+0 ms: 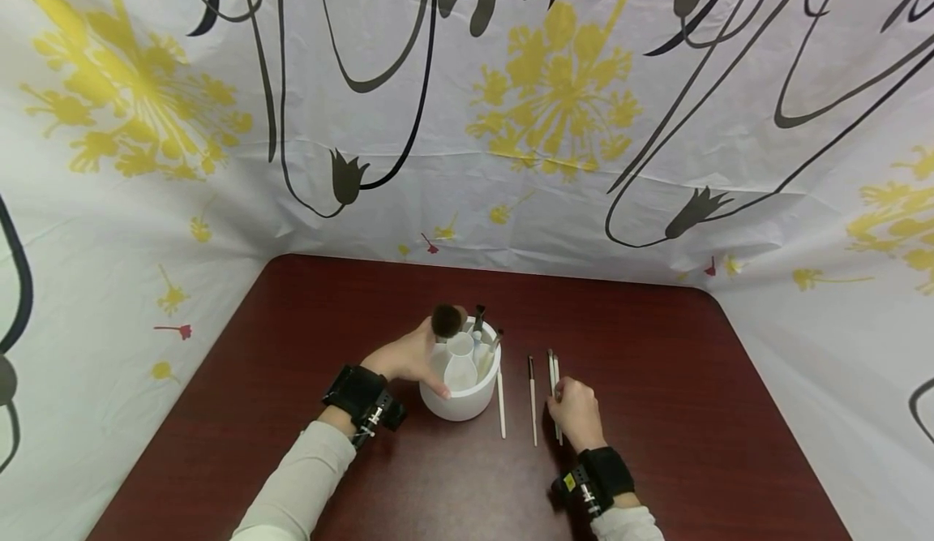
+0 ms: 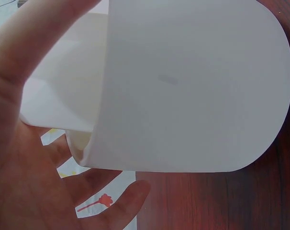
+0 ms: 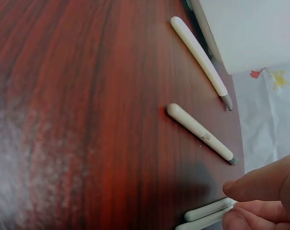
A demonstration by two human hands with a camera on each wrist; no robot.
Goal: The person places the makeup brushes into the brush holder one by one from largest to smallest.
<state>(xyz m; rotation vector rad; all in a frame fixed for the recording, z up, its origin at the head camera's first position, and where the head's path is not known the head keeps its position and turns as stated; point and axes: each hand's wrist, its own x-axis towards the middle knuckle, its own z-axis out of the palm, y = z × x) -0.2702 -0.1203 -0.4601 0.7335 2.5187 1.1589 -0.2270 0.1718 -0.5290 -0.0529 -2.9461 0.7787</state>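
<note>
Cup [image 1: 458,408] in grip of my left hand [image 1: 410,356], with, at cup's 3:30, my right hand [image 1: 579,414] at 2 brushes [image 3: 209,208], pinch indeterminable.

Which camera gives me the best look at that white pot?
The head view: it shows the pot from above, with its open top and the brushes in it, though the left hand hides part. The left wrist view shows mostly its outer wall, close up; the right wrist view, only part of its side.

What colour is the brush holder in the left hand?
The brush holder is white; the head view shows it best.
</note>
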